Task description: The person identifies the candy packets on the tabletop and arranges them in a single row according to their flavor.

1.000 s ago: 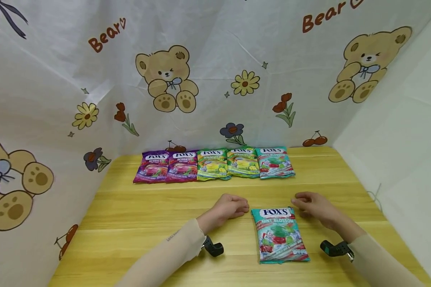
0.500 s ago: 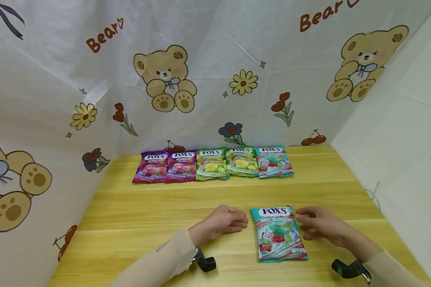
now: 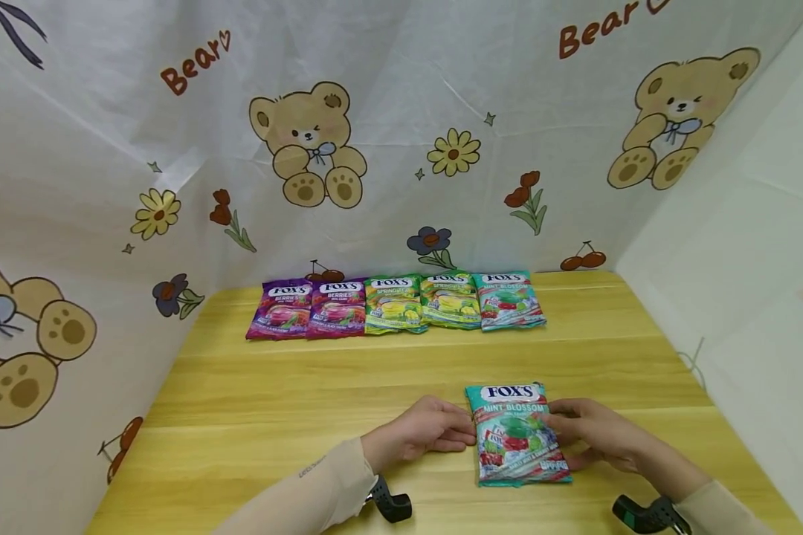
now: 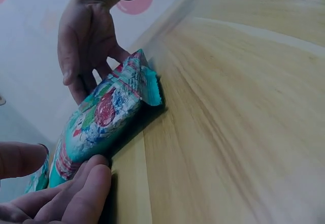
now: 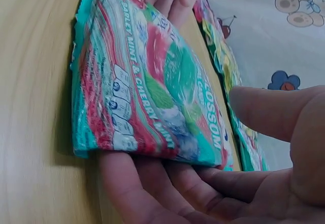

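A teal Fox's Mint Blossom candy bag (image 3: 517,438) lies face up on the near part of the table, between both hands. My left hand (image 3: 433,429) is at its left edge; in the left wrist view the fingertips (image 4: 94,178) touch the side while the thumb (image 4: 20,159) stays apart. My right hand (image 3: 598,435) is at the right edge. Its fingers (image 5: 152,183) reach under that edge in the right wrist view, and the thumb (image 5: 269,107) is raised off the bag. Neither hand is closed round the bag.
Along the back of the wooden table (image 3: 294,394) runs a row of candy bags: two purple Berries bags (image 3: 337,310), two green-yellow Spring Tea bags (image 3: 393,306) and a teal Mint Blossom bag (image 3: 511,301). A bear-print cloth (image 3: 388,96) hangs behind them.
Both hands have come down and in to the front bag's sides, the left moving right to its left edge, the right sliding lower along its right edge. The back row has stayed put.
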A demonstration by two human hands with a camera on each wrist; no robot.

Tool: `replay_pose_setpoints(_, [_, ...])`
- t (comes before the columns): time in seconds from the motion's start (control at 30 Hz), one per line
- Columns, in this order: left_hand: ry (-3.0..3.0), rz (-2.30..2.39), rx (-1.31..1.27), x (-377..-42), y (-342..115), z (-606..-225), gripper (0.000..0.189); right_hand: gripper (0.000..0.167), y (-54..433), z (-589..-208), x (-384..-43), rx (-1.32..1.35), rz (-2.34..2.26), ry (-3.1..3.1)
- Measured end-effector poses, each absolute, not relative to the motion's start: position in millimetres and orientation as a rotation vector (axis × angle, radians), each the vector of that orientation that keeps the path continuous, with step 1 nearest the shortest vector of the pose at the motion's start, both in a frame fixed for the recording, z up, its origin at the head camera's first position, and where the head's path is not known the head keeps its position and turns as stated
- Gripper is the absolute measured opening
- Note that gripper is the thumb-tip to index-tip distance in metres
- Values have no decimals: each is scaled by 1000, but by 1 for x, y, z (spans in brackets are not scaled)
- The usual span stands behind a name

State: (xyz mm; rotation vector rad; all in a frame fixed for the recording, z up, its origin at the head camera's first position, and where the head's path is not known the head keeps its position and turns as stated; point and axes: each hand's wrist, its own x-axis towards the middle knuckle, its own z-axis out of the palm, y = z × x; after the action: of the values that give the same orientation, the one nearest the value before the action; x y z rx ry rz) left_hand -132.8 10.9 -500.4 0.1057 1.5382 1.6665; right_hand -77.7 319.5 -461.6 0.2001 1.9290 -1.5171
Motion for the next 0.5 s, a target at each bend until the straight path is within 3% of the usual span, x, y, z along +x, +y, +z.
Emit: replay_pose_setpoints(0.5, [1488,1754,173,-124,30,-507,57,90,299,-473,-78,104,-1759,1719])
